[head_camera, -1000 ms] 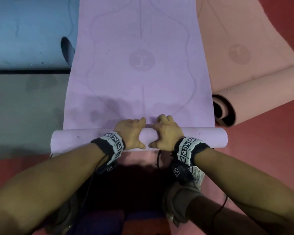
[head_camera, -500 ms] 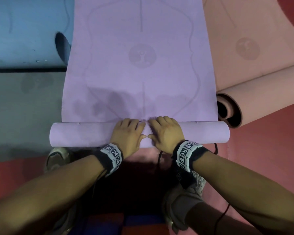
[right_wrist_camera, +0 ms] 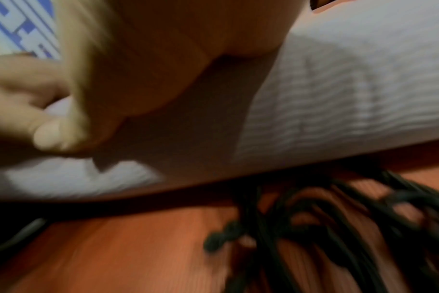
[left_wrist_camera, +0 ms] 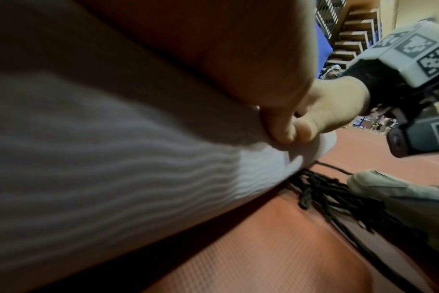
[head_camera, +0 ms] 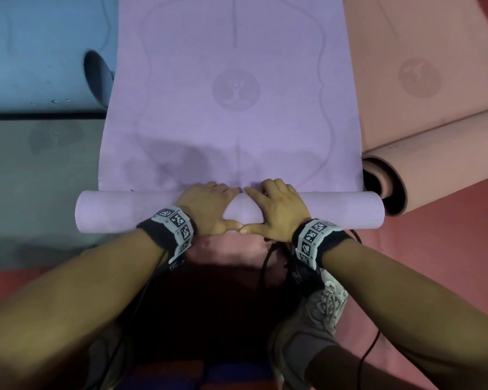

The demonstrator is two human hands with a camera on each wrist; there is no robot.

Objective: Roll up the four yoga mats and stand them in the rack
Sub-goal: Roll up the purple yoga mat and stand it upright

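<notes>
- Lilac yoga mat (head_camera: 231, 114), part-rolled on the red floor (head_camera: 434, 249), lies square across the person's front, its rolled section (head_camera: 124, 211) nearest the body and the flat length stretching away.
- Left hand (head_camera: 209, 211) and right hand (head_camera: 278, 213) sit side by side on the middle of the roll, palms draped over its top, fingers curving down the far side, thumb tips meeting on the near side; neither grip closes fully round the tube.
- Both ends of the roll stick out well beyond the hands, unsupported.
- Risk, as judged here: with pressure only at the centre, the ends could lag or wander, leaving a cone-shaped roll that will not stand true in the rack.
- A slack push could also let the coil spring loose.
- Black cords (left_wrist_camera: 338, 198) trail on the floor just behind the roll; they could snag underneath if it slips back.
- Peach mat (head_camera: 434, 170), loosely rolled, lies just beside the lilac roll's right end and could foul it.
- Blue mat (head_camera: 40, 52) and grey mat (head_camera: 40, 170) lie to the left; no rack is in view.
</notes>
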